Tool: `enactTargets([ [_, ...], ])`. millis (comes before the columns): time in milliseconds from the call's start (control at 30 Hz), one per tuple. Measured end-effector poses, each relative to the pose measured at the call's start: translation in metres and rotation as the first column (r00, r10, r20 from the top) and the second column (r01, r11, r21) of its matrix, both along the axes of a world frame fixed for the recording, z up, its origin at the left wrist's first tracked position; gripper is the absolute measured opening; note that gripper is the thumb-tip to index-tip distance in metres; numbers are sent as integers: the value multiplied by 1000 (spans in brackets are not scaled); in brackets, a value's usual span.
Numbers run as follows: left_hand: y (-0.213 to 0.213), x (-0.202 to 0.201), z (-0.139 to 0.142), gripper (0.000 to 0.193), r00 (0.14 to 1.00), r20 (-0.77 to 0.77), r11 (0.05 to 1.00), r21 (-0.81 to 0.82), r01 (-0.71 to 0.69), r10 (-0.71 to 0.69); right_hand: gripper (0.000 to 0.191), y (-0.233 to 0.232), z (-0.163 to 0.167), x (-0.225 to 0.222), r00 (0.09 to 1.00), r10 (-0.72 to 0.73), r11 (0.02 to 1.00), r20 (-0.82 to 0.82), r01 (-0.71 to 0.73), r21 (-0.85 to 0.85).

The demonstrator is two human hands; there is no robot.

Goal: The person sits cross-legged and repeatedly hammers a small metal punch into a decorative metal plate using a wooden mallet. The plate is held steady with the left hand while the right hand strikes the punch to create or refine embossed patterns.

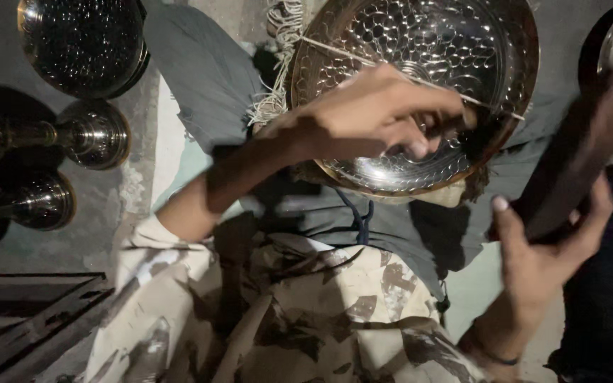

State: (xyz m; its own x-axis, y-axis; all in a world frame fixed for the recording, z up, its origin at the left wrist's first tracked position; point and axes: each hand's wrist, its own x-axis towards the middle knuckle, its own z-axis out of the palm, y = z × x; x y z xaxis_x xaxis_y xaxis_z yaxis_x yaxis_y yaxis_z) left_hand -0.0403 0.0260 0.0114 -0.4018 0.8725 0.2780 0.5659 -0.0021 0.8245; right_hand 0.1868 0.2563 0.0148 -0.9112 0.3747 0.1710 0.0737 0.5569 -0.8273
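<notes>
1. A grey concrete floor (94,234) is carrying the items.
2. A dark round metal bowl (83,42) is sitting on the floor at top left.
3. Two polished metal stands (94,135) and (37,202) are lying just below the bowl.
4. A grey cloth (207,78) with a frayed fringe is lying spread on the floor.
5. A dark slatted metal frame (30,319) is lying at bottom left.

Head camera looks steeply down, close over the lap.
</notes>
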Motion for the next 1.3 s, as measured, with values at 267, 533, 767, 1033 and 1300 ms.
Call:
enactTargets([
  [267, 16, -9, 25, 53, 964, -47, 944, -218, 247, -263, 83, -27, -75, 29, 970, -143, 989, -199, 129, -78],
  [533, 20, -10, 34, 59, 909, -212, 927, -195, 320, -358, 95, -15, -91, 45, 966, -187, 956, -178, 220, 194],
  [767, 16, -8, 39, 56, 909, -130, 887, -311, 341, -395, 89, -24, -88, 45, 985, -119, 984, -123, 134, 121],
  [1033, 21, -8, 28, 30, 895, -199, 903, -251, 348, -400, 78, -40, -58, 42, 985, -98, 975, -142, 67, -210],
  [1300, 8, -22, 32, 42, 887, -132, 891, 55, 452, -442, 83, -45, -56, 46, 988, -124, 985, -88, 111, -133],
])
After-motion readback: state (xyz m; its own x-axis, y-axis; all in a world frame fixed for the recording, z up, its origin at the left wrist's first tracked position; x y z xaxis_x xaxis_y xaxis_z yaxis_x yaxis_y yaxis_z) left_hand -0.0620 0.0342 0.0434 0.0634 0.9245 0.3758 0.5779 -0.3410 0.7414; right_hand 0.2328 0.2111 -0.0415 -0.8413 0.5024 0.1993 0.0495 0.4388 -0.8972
